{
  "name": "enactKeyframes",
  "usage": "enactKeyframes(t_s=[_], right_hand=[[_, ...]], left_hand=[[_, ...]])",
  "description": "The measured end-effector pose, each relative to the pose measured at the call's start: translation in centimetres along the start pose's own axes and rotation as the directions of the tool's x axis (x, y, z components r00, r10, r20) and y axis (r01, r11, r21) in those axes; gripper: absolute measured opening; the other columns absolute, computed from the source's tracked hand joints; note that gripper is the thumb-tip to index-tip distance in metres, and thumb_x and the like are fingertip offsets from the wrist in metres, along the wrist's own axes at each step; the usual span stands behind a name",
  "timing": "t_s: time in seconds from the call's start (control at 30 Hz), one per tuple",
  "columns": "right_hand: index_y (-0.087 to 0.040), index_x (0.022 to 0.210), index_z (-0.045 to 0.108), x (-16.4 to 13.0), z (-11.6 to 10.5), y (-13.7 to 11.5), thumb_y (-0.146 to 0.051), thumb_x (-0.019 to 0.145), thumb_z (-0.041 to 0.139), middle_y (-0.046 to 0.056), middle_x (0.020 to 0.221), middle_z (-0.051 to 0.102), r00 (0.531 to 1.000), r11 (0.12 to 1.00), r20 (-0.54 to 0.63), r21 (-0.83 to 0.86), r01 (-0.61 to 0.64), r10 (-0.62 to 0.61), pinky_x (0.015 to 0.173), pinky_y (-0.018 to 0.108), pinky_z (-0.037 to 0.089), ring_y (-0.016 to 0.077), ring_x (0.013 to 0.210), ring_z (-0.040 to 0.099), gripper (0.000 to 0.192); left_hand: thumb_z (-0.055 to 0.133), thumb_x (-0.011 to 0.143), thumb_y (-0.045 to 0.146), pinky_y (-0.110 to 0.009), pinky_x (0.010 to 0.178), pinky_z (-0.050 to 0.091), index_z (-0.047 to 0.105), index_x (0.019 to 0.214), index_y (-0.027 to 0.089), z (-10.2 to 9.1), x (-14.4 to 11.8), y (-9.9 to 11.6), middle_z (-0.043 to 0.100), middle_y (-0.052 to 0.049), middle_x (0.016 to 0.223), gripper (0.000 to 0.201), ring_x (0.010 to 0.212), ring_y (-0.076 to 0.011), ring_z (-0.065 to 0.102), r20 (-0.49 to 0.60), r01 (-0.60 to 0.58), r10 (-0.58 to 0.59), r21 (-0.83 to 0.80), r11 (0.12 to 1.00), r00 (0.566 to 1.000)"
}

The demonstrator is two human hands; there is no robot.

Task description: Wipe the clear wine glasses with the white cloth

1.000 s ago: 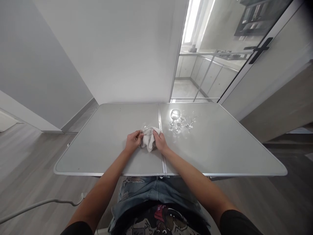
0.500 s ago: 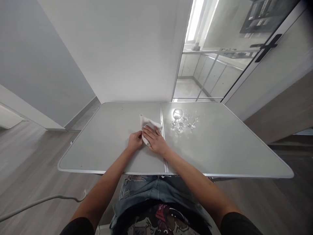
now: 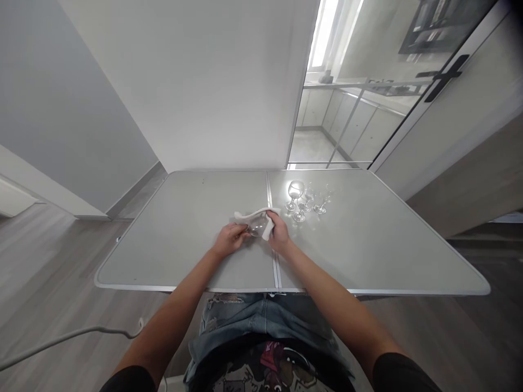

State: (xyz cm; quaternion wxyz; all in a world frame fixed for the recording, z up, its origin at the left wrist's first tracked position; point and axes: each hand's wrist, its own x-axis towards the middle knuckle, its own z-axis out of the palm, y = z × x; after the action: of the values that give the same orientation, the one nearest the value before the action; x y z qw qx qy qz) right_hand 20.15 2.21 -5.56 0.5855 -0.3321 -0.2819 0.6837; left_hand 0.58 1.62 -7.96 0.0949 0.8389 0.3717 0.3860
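Observation:
Between my hands a clear wine glass [image 3: 256, 226] is held tilted sideways over the table, partly covered by a white cloth [image 3: 249, 214]. My left hand [image 3: 231, 238] is closed around the glass at its left end; the fingers hide the part they grip. On the other side, my right hand [image 3: 279, 231] pinches the cloth against the right end of the glass. The cloth drapes along the far side of the glass, and a corner hangs down by my right fingers.
Several clear stemmed glasses [image 3: 296, 191] stand grouped right of the table's metal centre seam [image 3: 276, 272]. The grey table [image 3: 368, 239] has a raised metal edge. Behind it are a white wall [image 3: 196, 87] and a glass door. A pale cable [image 3: 90, 330] runs at lower left.
My right hand has shifted right and turned, uncovering the glass that was hidden under hand and cloth. The cloth has spread out to the right along it. The standing glasses stay put.

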Motion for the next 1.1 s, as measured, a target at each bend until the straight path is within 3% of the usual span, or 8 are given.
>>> enactKeyframes(t_s=[0.1, 0.3, 0.47, 0.6, 0.73, 0.87, 0.97, 1.1], right_hand=[[-0.022, 0.088, 0.069, -0.5, 0.6, -0.2, -0.042, 0.082, 0.063, 0.001, 0.084, 0.071, 0.994, 0.972, 0.082, 0.215, -0.093, 0.077, 0.077, 0.032, 0.053, 0.0206, 0.085, 0.066, 0.022], [-0.023, 0.11, 0.068, -1.1, 1.2, 0.6, -0.053, 0.088, 0.059, 0.004, 0.102, 0.073, 0.969, 0.982, 0.245, 0.177, -0.062, 0.017, 0.087, 0.037, 0.054, 0.0238, 0.104, 0.065, 0.039], [-0.024, 0.109, 0.067, -1.0, 1.1, 2.3, -0.059, 0.083, 0.068, 0.004, 0.097, 0.072, 0.985, 0.998, 0.166, -0.017, 0.06, -0.056, 0.093, 0.037, 0.051, 0.0228, 0.102, 0.064, 0.044], [-0.022, 0.119, 0.066, -1.4, 1.3, 2.5, -0.056, 0.083, 0.069, 0.005, 0.1, 0.071, 0.952, 0.929, 0.291, -0.317, 0.194, -0.099, 0.106, 0.038, 0.042, 0.0235, 0.109, 0.061, 0.05], [-0.024, 0.125, 0.065, -2.0, 1.1, 1.9, -0.055, 0.085, 0.065, 0.005, 0.101, 0.07, 0.912, 0.861, 0.392, -0.418, 0.291, -0.118, 0.111, 0.039, 0.037, 0.0243, 0.116, 0.057, 0.051], [-0.024, 0.116, 0.07, -2.1, 0.8, 1.2, -0.069, 0.09, 0.045, 0.009, 0.111, 0.068, 0.881, 0.884, 0.467, -0.376, 0.277, -0.078, 0.109, 0.044, 0.04, 0.027, 0.124, 0.053, 0.057], [-0.025, 0.1, 0.074, -1.8, 0.8, 0.8, -0.069, 0.095, 0.032, 0.01, 0.121, 0.065, 0.898, 0.879, 0.423, -0.373, 0.296, -0.123, 0.111, 0.045, 0.037, 0.0266, 0.128, 0.05, 0.061], [-0.021, 0.075, 0.064, -1.3, 1.0, 0.7, -0.054, 0.094, 0.049, 0.008, 0.108, 0.064, 0.915, 0.798, 0.329, -0.473, 0.374, -0.234, 0.098, 0.037, 0.044, 0.0226, 0.103, 0.058, 0.04]], left_hand=[[0.056, 0.095, 0.038, -0.025, 0.062, 0.044, 0.069, 0.085, 0.018, -0.1, 0.2, 0.5, 0.067, -0.003, 0.066, 0.026, 0.059, -0.0138, 0.057, 0.034, 0.088, -0.086, -0.072, 0.994, 0.996], [0.044, 0.1, 0.038, -0.022, 0.061, 0.042, 0.062, 0.073, 0.018, 0.4, 0.8, 1.2, 0.065, -0.001, 0.063, 0.038, 0.056, -0.0112, 0.056, 0.087, 0.236, -0.224, -0.17, 0.957, 0.971], [0.051, 0.095, 0.041, -0.023, 0.053, 0.032, 0.058, 0.065, 0.017, 1.4, 1.1, 1.3, 0.049, 0.003, 0.052, 0.039, 0.049, -0.0094, 0.04, -0.041, 0.259, -0.27, -0.179, 0.949, 0.962], [0.053, 0.094, 0.047, -0.023, 0.051, 0.029, 0.058, 0.063, 0.016, 1.8, 1.6, 1.8, 0.047, 0.003, 0.054, 0.044, 0.053, -0.0098, 0.038, -0.11, 0.359, -0.419, -0.355, 0.863, 0.901], [0.054, 0.093, 0.049, -0.023, 0.054, 0.034, 0.064, 0.068, 0.014, 1.8, 2.0, 2.0, 0.055, 0.001, 0.061, 0.043, 0.057, -0.011, 0.044, -0.117, 0.392, -0.511, -0.504, 0.769, 0.852], [0.061, 0.089, 0.047, -0.024, 0.054, 0.039, 0.067, 0.071, 0.014, 1.4, 1.9, 1.7, 0.058, 0.0, 0.061, 0.038, 0.057, -0.0116, 0.048, -0.163, 0.397, -0.592, -0.6, 0.694, 0.789], [0.071, 0.081, 0.04, -0.026, 0.059, 0.045, 0.072, 0.082, 0.013, 1.4, 1.6, 1.6, 0.066, -0.002, 0.073, 0.027, 0.065, -0.0145, 0.056, -0.152, 0.353, -0.553, -0.627, 0.695, 0.819], [0.064, 0.085, 0.038, -0.028, 0.061, 0.047, 0.075, 0.081, 0.015, 1.7, 1.4, 1.6, 0.069, -0.003, 0.073, 0.025, 0.065, -0.016, 0.059, -0.136, 0.373, -0.492, -0.492, 0.787, 0.86]])
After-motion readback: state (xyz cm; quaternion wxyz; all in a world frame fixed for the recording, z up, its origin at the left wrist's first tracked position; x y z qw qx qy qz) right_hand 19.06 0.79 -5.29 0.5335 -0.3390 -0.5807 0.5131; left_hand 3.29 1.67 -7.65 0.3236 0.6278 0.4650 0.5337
